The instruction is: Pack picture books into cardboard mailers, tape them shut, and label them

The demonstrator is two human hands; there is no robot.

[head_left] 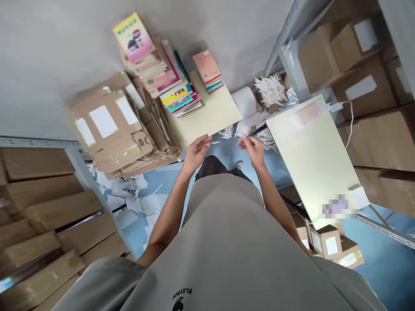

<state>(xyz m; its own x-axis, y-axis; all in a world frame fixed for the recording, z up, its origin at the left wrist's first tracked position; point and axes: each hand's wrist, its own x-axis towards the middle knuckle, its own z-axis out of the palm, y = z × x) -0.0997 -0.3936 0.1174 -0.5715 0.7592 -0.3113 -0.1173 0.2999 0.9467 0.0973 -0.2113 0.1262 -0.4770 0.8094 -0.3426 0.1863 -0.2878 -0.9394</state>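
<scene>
My left hand (196, 153) is held in front of my body, near the front edge of a pale yellow table (223, 110). Its fingers are stretched out and nothing is in them. Across from it, my right hand (254, 150) hovers between that table and a second pale table (311, 151). Its fingers are loosely bent and apart, with no object visible in them. A gap separates the two hands, and the blue floor (227, 149) shows between them.
On the yellow table are a tall stack of books (175, 86), a small pink-topped book stack (207, 69) and flattened cardboard boxes (113, 125). White paper strips (270, 90) are heaped behind. Carton-filled shelves (42, 207) stand left and right; paper scraps (126, 203) litter the floor.
</scene>
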